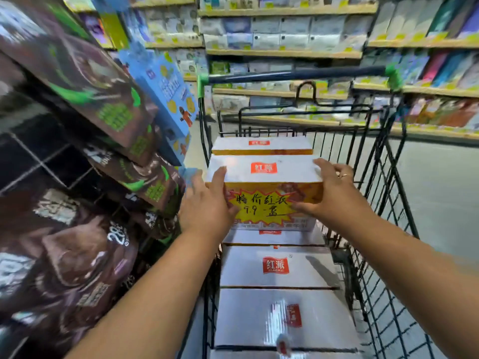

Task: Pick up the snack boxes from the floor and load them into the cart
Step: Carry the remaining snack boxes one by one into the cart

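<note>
Firmly clamped on the left end of a snack box (pixel 264 172) with the left hand (pixel 207 200), thumb laid over the white top, fingers curled onto the front face. Matched at the other end by the right hand (pixel 334 193), fingers hooked over the top corner, thumb pressed on the front, a ring (pixel 344 175) on one finger. Held level between the two, inside the wire walls of the cart (pixel 388 177), red logo up. Stuck on the near face, a yellow starburst price sign (pixel 261 206) with handwriting. Just behind, at about the same height, a second box (pixel 261 145). Below and nearer, more boxes lying flat in the cart (pixel 277 268), red logos up. Further out to the left, slanted brown packages (pixel 77 73) and blue cartons (pixel 168 92). Beyond the cart handle (pixel 295 73), stocked shelves (pixel 285 53); to the right, grey floor (pixel 440 182).
</note>
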The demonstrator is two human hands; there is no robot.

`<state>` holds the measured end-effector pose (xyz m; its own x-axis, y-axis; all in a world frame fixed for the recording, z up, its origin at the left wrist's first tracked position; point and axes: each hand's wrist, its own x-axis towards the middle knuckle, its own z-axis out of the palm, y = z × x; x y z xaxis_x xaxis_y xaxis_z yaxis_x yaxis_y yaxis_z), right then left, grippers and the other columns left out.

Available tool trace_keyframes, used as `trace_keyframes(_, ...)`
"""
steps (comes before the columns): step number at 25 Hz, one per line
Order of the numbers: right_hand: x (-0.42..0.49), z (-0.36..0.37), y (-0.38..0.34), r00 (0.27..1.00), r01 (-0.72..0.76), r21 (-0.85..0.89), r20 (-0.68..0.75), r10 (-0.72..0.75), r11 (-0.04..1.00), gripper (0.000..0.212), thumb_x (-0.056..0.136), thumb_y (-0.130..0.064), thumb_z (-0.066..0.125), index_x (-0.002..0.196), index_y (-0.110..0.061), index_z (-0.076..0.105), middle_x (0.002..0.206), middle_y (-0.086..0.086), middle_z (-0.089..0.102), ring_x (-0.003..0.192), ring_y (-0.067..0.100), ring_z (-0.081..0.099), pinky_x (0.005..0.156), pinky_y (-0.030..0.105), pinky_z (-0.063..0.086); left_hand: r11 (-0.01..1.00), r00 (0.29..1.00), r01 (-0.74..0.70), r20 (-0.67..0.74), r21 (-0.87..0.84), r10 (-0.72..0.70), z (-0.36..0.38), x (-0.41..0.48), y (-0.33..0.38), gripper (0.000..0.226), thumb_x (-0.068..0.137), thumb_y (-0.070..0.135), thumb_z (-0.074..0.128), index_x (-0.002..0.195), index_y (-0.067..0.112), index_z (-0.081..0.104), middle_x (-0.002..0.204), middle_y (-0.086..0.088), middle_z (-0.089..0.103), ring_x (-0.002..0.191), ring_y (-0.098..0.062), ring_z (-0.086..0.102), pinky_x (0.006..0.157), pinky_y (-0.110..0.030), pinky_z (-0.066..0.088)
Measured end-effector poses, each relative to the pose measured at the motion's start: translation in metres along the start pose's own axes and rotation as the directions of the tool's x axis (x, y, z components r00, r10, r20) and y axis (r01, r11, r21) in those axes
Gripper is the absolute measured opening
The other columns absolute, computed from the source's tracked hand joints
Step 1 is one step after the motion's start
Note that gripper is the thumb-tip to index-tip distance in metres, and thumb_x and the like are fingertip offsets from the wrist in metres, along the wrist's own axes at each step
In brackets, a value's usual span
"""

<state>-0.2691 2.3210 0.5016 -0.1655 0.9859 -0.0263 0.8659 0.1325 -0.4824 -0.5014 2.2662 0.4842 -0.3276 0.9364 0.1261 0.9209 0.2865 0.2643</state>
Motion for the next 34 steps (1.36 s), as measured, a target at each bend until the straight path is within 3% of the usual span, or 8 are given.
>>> trace_keyframes(3, -0.018, -0.061, -0.024, 0.997, 0.046, -0.081, 0.073, -0.040, 0.996, 0.102, 0.069, -0.045, 0.082, 0.148, -0.035, 0.018, 0.154, 0.013, 0.011, 0.128, 0.037, 0.046, 0.101, 0.041, 0.044, 0.998, 1.000, -0.004, 0.008, 0.068, 0.004, -0.054, -0.012, 0.011, 0.102, 0.077, 0.055, 0.072, 0.152, 0.029, 0.008, 0.156, -0.020, 0.011, 0.144, -0.039, 0.016, 0.116, -0.048, 0.023)
trace_keyframes(8, -0.076, -0.179, -0.102, 0.980, 0.198, -0.135, 0.047, -0.194, 0.971, 0.099, 0.074, -0.052, 0.076, 0.150, -0.032, 0.017, 0.157, 0.014, 0.011, 0.134, 0.035, 0.040, 0.103, 0.039, 0.040, 0.990, 0.985, -0.138, -0.105, -0.038, 0.134, -0.196, -0.054, 0.042, 0.099, 0.077, 0.051, 0.073, 0.151, 0.029, 0.010, 0.153, -0.010, 0.022, 0.138, -0.035, 0.033, 0.107, -0.049, 0.036)
trace_keyframes(14, -0.196, -0.276, -0.218, 0.859, 0.509, -0.095, 0.000, -0.512, 0.855, 0.097, 0.074, -0.058, 0.073, 0.149, -0.037, 0.016, 0.152, 0.007, 0.024, 0.134, 0.029, 0.040, 0.101, 0.037, 0.040, 0.964, 0.910, -0.258, -0.354, -0.072, 0.217, -0.367, -0.164, 0.051, 0.098, 0.074, 0.052, 0.075, 0.151, 0.031, 0.018, 0.146, -0.003, 0.032, 0.130, -0.028, 0.044, 0.104, -0.041, 0.041)
trace_keyframes(20, -0.344, -0.312, -0.329, 0.634, 0.773, 0.006, -0.068, -0.771, 0.635, 0.102, 0.069, -0.059, 0.075, 0.148, -0.042, 0.014, 0.149, 0.001, 0.026, 0.130, 0.024, 0.044, 0.100, 0.035, 0.042, 0.988, 0.845, -0.136, -0.512, 0.067, 0.151, -0.523, -0.315, -0.008, 0.108, 0.072, 0.054, 0.077, 0.152, 0.033, 0.008, 0.144, -0.001, 0.035, 0.131, -0.025, 0.040, 0.107, -0.039, 0.037)
trace_keyframes(22, -0.388, -0.310, -0.352, 0.561, 0.828, 0.055, -0.061, -0.826, 0.558, 0.104, 0.068, -0.059, 0.076, 0.147, -0.043, 0.010, 0.150, -0.001, 0.026, 0.132, 0.022, 0.042, 0.102, 0.035, 0.041, 0.994, 0.859, -0.066, -0.501, 0.088, 0.101, -0.557, -0.376, -0.030, 0.108, 0.072, 0.055, 0.077, 0.152, 0.034, 0.007, 0.146, 0.000, 0.035, 0.134, -0.022, 0.037, 0.110, -0.036, 0.033)
trace_keyframes(26, -0.499, -0.306, -0.427, 0.362, 0.928, 0.095, -0.020, -0.932, 0.359, 0.107, 0.067, -0.067, 0.071, 0.147, -0.047, 0.002, 0.151, -0.007, 0.024, 0.129, 0.020, 0.046, 0.100, 0.037, 0.045, 0.981, 0.815, 0.129, -0.579, 0.144, -0.022, -0.617, -0.521, -0.082, 0.105, 0.071, 0.062, 0.073, 0.151, 0.037, 0.009, 0.145, 0.004, 0.035, 0.133, -0.020, 0.037, 0.111, -0.035, 0.032)
trace_keyframes(31, -0.619, -0.280, -0.498, 0.097, 0.973, 0.211, -0.009, -0.995, 0.093, 0.110, 0.065, -0.067, 0.072, 0.147, -0.047, 0.001, 0.155, -0.006, 0.017, 0.136, 0.021, 0.037, 0.105, 0.041, 0.041, 0.880, 0.721, 0.438, -0.656, 0.185, -0.222, -0.653, -0.677, -0.118, 0.102, 0.075, 0.065, 0.067, 0.151, 0.038, 0.004, 0.149, 0.005, 0.029, 0.137, -0.021, 0.032, 0.112, -0.037, 0.032)
trace_keyframes(34, -0.690, -0.271, -0.528, -0.129, 0.945, 0.301, -0.016, -0.992, -0.128, 0.108, 0.066, -0.064, 0.074, 0.146, -0.049, 0.003, 0.156, -0.007, 0.017, 0.134, 0.021, 0.040, 0.106, 0.039, 0.041, 0.755, 0.616, 0.626, -0.716, 0.193, -0.327, -0.661, -0.766, -0.118, 0.103, 0.075, 0.066, 0.066, 0.149, 0.040, 0.000, 0.148, 0.006, 0.028, 0.138, -0.021, 0.030, 0.109, -0.042, 0.037)
